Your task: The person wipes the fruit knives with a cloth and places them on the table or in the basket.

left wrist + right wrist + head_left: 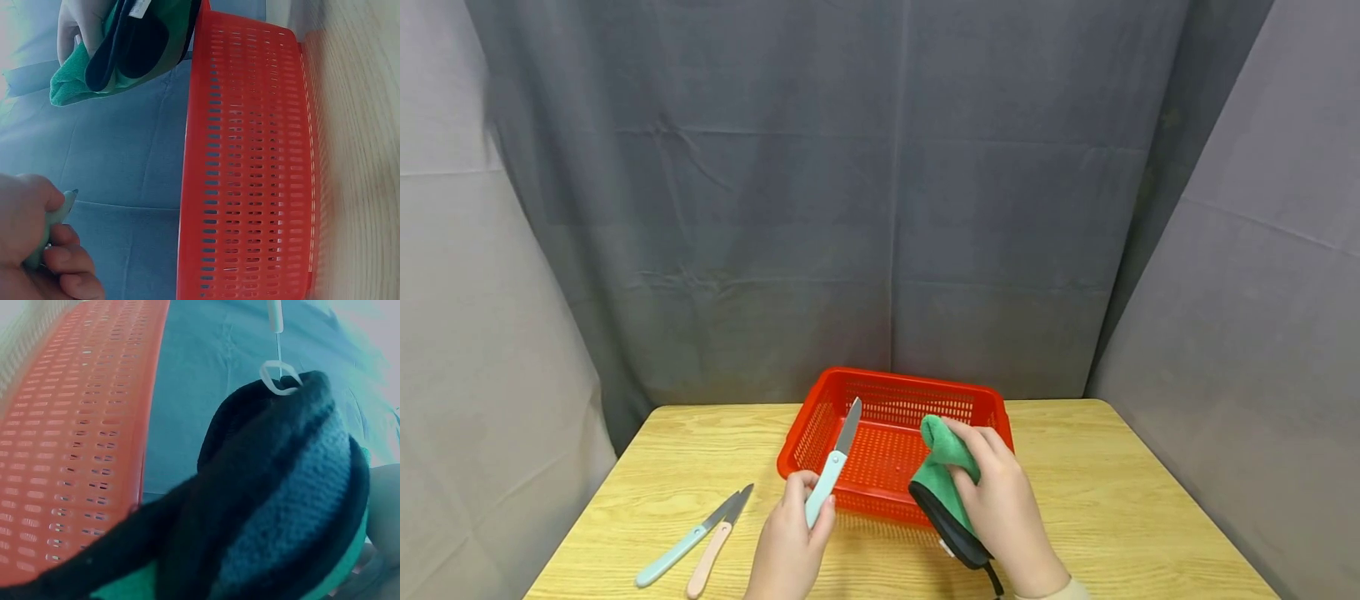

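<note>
My left hand (786, 537) grips a small knife (826, 487) by its pale blue handle. Its blade points up and away, overlapping the red basket (917, 400) in the head view. On the right, my right hand (1003, 504) pinches a bunched green cloth (946, 483) with black edging and a white tag, close by the basket's near right corner. Some of those fingers are hidden behind the cloth. In the left wrist view only a short piece of the knife (59, 215) shows between the fingers. The cloth (269, 487) fills much of the right wrist view.
Two more knives lie on the wooden table at the left: one with a light blue handle (670, 557), one with a pinkish handle (709, 558), blades close together. A grey curtain (775, 208) hangs behind the table (1120, 500), with pale cloth on both sides.
</note>
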`<state>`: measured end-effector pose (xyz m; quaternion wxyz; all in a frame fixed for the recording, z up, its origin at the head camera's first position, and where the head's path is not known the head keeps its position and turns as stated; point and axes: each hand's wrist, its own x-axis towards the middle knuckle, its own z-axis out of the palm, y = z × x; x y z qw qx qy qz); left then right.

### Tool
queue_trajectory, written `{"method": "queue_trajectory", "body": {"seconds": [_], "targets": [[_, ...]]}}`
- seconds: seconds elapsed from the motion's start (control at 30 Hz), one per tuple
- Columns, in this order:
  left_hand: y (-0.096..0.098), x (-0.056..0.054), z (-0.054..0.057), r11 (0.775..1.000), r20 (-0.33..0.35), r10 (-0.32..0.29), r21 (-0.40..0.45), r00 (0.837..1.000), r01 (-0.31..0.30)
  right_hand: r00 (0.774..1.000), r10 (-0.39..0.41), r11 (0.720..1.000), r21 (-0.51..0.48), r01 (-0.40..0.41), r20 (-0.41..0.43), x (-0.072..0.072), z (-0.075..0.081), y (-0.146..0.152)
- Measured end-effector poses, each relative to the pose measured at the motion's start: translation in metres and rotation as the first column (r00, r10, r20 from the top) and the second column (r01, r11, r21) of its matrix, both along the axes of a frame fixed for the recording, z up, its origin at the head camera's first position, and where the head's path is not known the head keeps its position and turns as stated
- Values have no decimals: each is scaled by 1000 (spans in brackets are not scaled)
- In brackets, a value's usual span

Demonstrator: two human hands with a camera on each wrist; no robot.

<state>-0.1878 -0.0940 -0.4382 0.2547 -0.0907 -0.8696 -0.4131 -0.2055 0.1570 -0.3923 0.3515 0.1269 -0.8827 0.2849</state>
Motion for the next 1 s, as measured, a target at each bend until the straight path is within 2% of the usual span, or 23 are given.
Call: {"method": "queue_trajectory", "body": {"seconds": [0.17,0.33,0.6,0.73,1.0], "targets": [[-1,-2,0,1000,3,2,-21,1000,-2,1000,7,1000,-4,-7,-26,0,0,-1],[-3,-5,6,998,34,-43,-34,998,44,999,-5,1000,-12,4,-47,-1,-1,-2],[-1,-6,14,994,-7,-76,-78,997,75,998,-28,999,-26,27,-58,0,-3,-3],[0,-5,18,993,-2,-80,-85,997,80,997,-30,999,-26,29,-65,0,-4,-4],[1,-5,21,989,32,-109,-100,993,112,999,-5,1000,-31,4,-35,1,-4,-5]]}}
